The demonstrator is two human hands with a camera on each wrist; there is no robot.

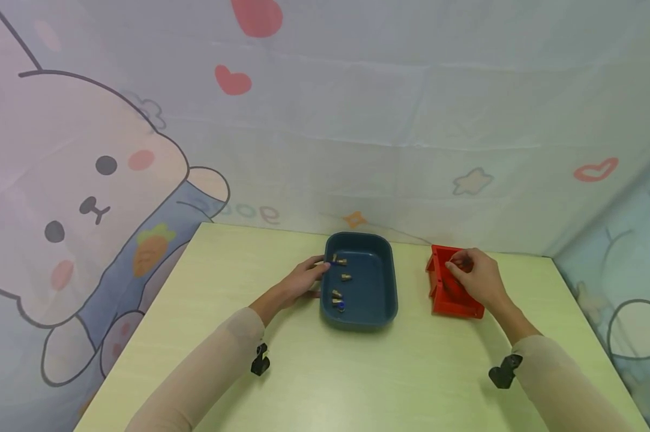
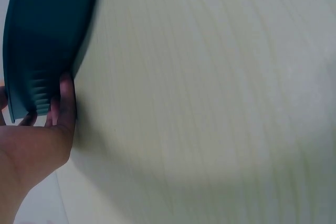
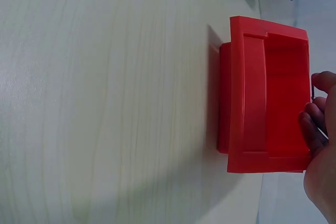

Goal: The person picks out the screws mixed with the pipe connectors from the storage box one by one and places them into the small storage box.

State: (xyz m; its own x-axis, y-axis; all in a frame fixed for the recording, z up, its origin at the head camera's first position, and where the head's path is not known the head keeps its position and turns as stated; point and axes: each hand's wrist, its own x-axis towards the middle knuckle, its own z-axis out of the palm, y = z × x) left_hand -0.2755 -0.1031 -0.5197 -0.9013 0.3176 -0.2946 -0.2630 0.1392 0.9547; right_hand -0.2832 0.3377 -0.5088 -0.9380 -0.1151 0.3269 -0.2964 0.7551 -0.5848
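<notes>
I see the left hand at the 9 o'clock edge of the dark teal tray. Its fingers lie against the tray's outer wall and the thumb hooks over the rim, so the hand grips the wall. From the left wrist view the fingertips press the ribbed side of the tray where it meets the table.

The right hand sits over the red bin, at 3 o'clock from the tray and well apart from it. The fingers are curled over the bin's far wall. From the right wrist view a thin dark bit shows beside the fingertips; I cannot tell what it is, nor whether the hand pinches it or only grips the bin's edge.

Inside the tray I count a few small brass-coloured fittings strung along the 9 o'clock side, one of them with a blue tip near 7 o'clock.

Both forearms wear beige sleeves, each with a black clip at the wrist. The table is pale green-yellow; a cartoon rabbit cloth hangs behind it, from 9 to 3 o'clock.
</notes>
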